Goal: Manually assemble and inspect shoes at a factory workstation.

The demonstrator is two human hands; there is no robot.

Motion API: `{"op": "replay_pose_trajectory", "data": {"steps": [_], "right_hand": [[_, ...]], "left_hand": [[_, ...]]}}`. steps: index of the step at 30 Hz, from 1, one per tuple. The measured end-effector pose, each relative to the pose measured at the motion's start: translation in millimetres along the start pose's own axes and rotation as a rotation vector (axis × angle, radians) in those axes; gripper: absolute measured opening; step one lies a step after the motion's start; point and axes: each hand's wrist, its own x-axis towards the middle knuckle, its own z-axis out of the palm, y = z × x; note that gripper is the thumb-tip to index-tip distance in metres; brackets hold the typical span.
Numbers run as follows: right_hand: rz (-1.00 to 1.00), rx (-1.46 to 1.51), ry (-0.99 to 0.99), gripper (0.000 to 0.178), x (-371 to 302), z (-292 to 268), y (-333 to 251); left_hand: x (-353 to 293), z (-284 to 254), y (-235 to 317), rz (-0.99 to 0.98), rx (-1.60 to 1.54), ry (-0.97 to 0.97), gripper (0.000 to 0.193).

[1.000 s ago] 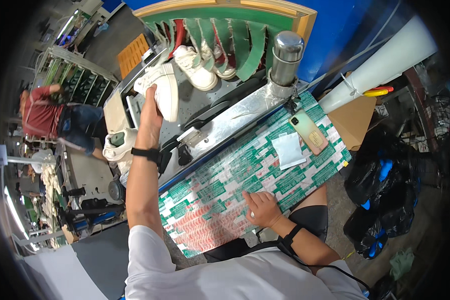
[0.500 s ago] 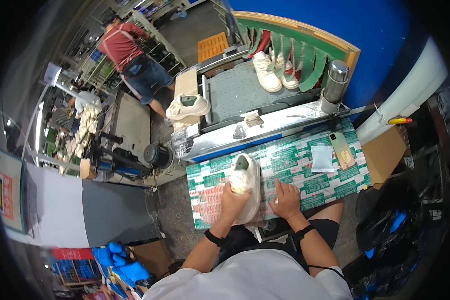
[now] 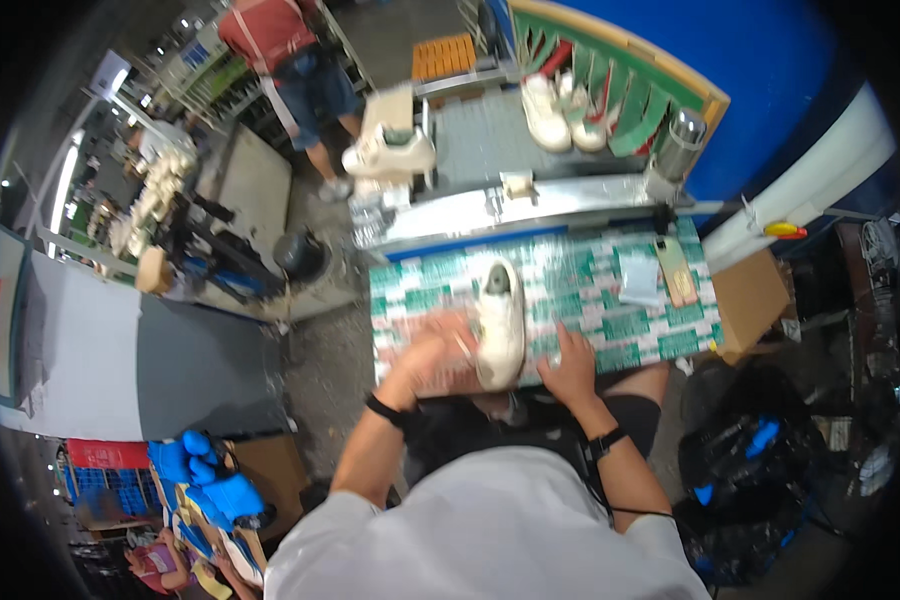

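A cream-white sneaker (image 3: 501, 335) with a dark green lining lies on the patterned work table (image 3: 595, 335), its toe pointing toward me. My left hand (image 3: 432, 345) is just left of the sneaker, blurred by motion. Whether its fingers touch the shoe I cannot make out. To the right of the sneaker, my right hand (image 3: 570, 368) rests at the table's near edge, apart from the shoe, with its fingers stretched out and nothing in them.
Beyond the table stands a machine with a grey bed (image 3: 480, 135), a pair of cream shoes (image 3: 547, 115) before green strips, and another sneaker (image 3: 390, 152). A phone (image 3: 676, 272), a white packet (image 3: 640, 279) and a steel flask (image 3: 681, 146) sit rightward. A person (image 3: 288, 60) stands far left.
My left hand has let go of the sneaker and moved left, leaving the shoe on the table. The right hand stays beside it. The whole view has shifted a little.
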Motion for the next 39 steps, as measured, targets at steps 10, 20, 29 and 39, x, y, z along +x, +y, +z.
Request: {"op": "replay_pose_trajectory", "data": {"steps": [10,20,29,39], "right_hand": [[-0.188,0.193,-0.101,0.069,15,-34,-99],[-0.424,-0.075,-0.084,0.074,41,-10,-119],[-0.113,0.472,-0.334,0.048,67,-4,-146],[-0.062,0.365,-0.259,0.061,33,-46,-117]], "left_hand": [[74,-10,117,0.264,0.374,-0.080,0.074],[103,15,94,0.112,0.700,-0.290,0.067],[110,27,76,0.353,0.826,-0.120,0.051],[114,28,83,0.253,0.865,-0.057,0.056]]}}
